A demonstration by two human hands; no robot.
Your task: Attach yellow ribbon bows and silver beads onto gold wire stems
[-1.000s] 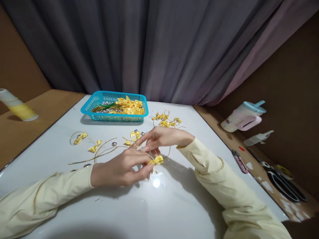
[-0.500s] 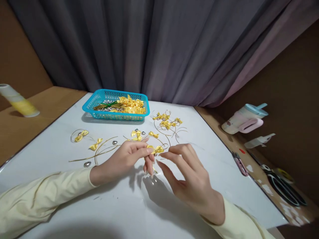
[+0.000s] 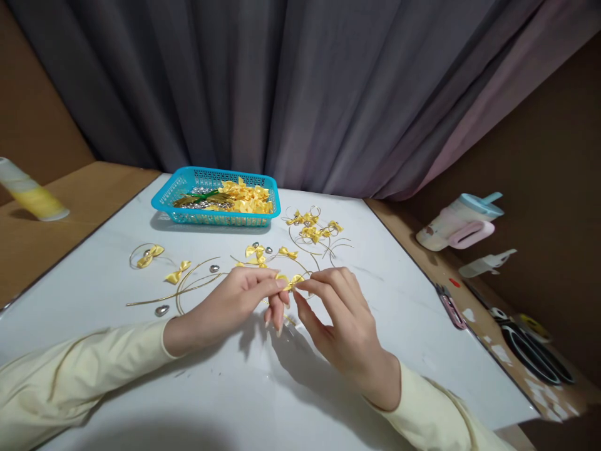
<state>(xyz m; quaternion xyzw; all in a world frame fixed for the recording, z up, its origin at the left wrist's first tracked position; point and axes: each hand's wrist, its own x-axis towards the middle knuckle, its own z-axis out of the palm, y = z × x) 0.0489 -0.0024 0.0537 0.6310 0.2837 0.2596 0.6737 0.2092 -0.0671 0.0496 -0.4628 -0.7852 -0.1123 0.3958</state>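
Your left hand (image 3: 235,304) and right hand (image 3: 345,326) both pinch one yellow bow (image 3: 292,280), in front of the blue basket (image 3: 168,199) on the table (image 3: 399,300).

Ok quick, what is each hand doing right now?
Left hand: closed, pinching the small yellow bow at its fingertips.
Right hand: closed, thumb and forefinger pinching the same yellow bow from the other side.
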